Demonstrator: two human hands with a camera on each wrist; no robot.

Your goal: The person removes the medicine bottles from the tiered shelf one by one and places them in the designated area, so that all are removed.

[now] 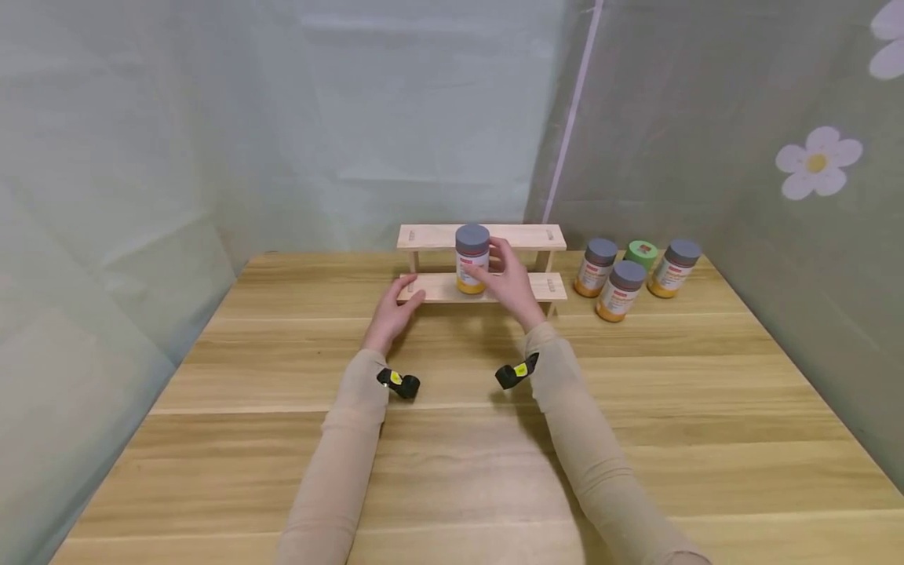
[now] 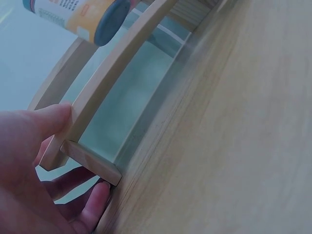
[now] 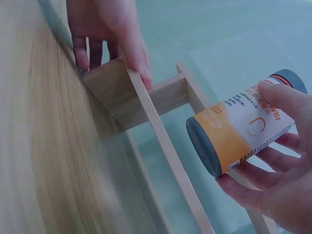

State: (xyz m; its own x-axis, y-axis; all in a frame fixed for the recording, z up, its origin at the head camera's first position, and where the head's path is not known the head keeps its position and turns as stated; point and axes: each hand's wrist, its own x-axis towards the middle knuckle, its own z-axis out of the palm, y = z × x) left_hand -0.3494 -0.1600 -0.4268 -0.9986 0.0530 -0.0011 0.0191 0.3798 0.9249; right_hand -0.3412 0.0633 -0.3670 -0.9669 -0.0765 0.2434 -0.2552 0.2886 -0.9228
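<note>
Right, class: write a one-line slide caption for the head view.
Right hand sets a grey-lidded jar on the wooden rack while the left hand steadies its lower shelf.

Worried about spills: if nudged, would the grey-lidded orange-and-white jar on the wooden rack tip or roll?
The grey-lidded orange-and-white jar is taller than wide, so it could tip. Its round body would probably roll once down. The right hand grips it; the narrow wooden rack shelf leaves little margin.

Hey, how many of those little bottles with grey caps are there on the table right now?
4. One grey-capped bottle is held by the right hand at the wooden two-tier rack. Three stand right of the rack. A green-capped bottle isn't counted; none seem hidden.
</note>
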